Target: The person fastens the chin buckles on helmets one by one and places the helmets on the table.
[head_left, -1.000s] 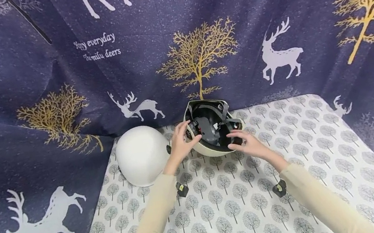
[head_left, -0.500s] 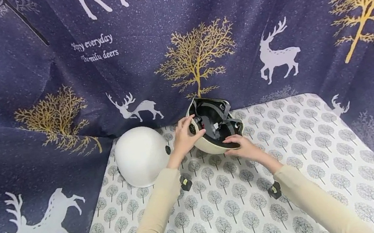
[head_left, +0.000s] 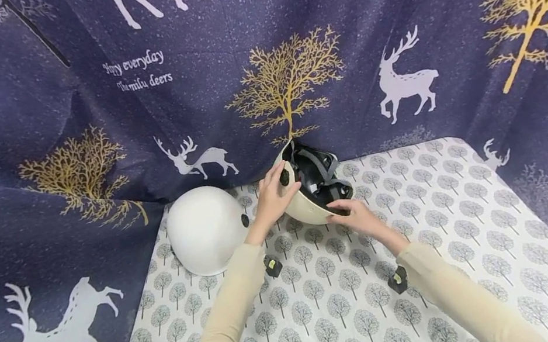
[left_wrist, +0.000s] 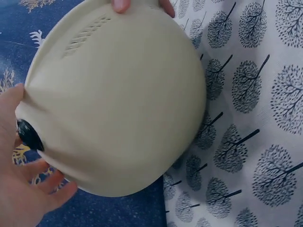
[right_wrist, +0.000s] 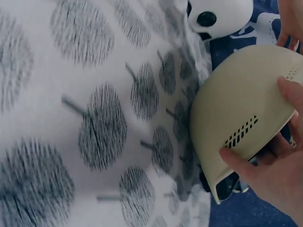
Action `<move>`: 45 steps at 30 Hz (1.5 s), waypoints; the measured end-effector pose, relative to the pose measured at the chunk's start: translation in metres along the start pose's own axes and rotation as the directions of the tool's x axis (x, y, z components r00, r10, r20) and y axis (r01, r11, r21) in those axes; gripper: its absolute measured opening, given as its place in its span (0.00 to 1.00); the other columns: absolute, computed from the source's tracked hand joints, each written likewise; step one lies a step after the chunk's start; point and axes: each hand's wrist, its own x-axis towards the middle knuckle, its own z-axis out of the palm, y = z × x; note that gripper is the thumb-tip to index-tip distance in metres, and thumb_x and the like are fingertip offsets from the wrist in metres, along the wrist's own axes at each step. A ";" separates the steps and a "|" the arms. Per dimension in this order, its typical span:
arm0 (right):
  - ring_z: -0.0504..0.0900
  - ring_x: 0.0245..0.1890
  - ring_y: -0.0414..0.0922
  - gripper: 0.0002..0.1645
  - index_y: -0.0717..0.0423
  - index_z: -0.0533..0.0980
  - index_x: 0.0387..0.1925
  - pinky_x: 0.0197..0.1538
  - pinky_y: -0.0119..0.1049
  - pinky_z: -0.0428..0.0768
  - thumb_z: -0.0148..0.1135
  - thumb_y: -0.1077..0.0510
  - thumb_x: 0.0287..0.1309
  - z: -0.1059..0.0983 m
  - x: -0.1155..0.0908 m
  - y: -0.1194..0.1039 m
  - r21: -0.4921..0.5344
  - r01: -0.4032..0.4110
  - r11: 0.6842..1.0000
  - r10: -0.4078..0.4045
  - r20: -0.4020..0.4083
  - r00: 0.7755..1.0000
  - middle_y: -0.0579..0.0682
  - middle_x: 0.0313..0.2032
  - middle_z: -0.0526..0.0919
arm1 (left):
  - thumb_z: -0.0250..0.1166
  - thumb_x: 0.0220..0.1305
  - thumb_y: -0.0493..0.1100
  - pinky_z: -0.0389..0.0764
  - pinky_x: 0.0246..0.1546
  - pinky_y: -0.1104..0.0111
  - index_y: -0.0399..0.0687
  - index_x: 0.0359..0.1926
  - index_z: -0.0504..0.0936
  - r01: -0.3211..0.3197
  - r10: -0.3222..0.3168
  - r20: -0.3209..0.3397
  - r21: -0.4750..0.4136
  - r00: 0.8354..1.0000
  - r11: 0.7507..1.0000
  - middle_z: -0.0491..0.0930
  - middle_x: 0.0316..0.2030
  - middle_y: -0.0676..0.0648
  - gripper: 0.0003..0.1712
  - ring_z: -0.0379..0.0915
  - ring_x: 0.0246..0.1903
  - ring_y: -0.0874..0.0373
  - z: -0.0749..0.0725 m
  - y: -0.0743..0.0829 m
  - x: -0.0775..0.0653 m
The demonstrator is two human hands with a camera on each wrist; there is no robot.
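Note:
A cream helmet [head_left: 306, 211] is held tilted, its black lined opening and grey straps facing up and to the right in the head view. My left hand [head_left: 270, 200] grips its left edge beside a round black piece [left_wrist: 30, 135]. Thumb and fingers spread to either side of that piece in the left wrist view. With the right hand [head_left: 359, 218] I pinch the near right rim, fingers partly hidden inside the helmet. Slotted vents [right_wrist: 241, 132] show on the shell close to my right hand.
A white helmet [head_left: 206, 228] sits dome up at the left, a black round piece on its side. The table wears a white tree-print cloth [head_left: 340, 326]. Close behind the helmets hangs a dark blue curtain [head_left: 211, 103] with deer and trees.
Both hands have closed onto the cream helmet's rim. The helmet has shifted slightly right and turned, so its opening faces farther right and more of the outer shell shows. The white helmet stays put.

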 end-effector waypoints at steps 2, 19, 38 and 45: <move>0.81 0.40 0.36 0.24 0.64 0.77 0.54 0.46 0.28 0.79 0.67 0.57 0.58 0.006 0.000 -0.002 0.095 -0.043 0.995 0.043 0.002 0.999 0.64 0.51 0.83 | 0.65 0.64 0.53 0.62 0.65 0.40 0.53 0.73 0.63 -0.017 0.017 -0.004 -0.011 1.000 1.000 0.63 0.70 0.39 0.39 0.60 0.65 0.38 -0.002 0.000 0.001; 0.81 0.38 0.33 0.28 0.63 0.72 0.61 0.46 0.34 0.83 0.64 0.55 0.62 0.013 -0.001 -0.002 0.313 -0.173 0.934 0.174 0.023 0.984 0.64 0.56 0.79 | 0.68 0.59 0.58 0.50 0.68 0.33 0.74 0.72 0.60 0.177 -0.163 0.080 -0.224 0.983 0.958 0.38 0.78 0.46 0.42 0.34 0.76 0.37 0.010 -0.005 0.003; 0.74 0.63 0.59 0.35 0.59 0.62 0.70 0.62 0.59 0.74 0.58 0.52 0.66 -0.016 0.000 -0.011 0.226 -0.163 0.960 0.117 0.202 0.972 0.66 0.67 0.68 | 0.71 0.56 0.57 0.52 0.70 0.38 0.73 0.70 0.64 0.209 -0.199 0.064 -0.258 0.978 0.943 0.41 0.78 0.48 0.42 0.37 0.75 0.40 0.010 -0.007 0.003; 0.78 0.59 0.59 0.35 0.58 0.57 0.72 0.60 0.49 0.78 0.54 0.52 0.70 -0.043 0.016 -0.029 0.182 -0.101 0.978 0.071 0.162 0.984 0.67 0.64 0.72 | 0.72 0.56 0.55 0.50 0.71 0.38 0.72 0.70 0.65 0.222 -0.210 0.075 -0.264 0.975 0.939 0.41 0.78 0.50 0.41 0.36 0.76 0.40 0.009 -0.006 0.002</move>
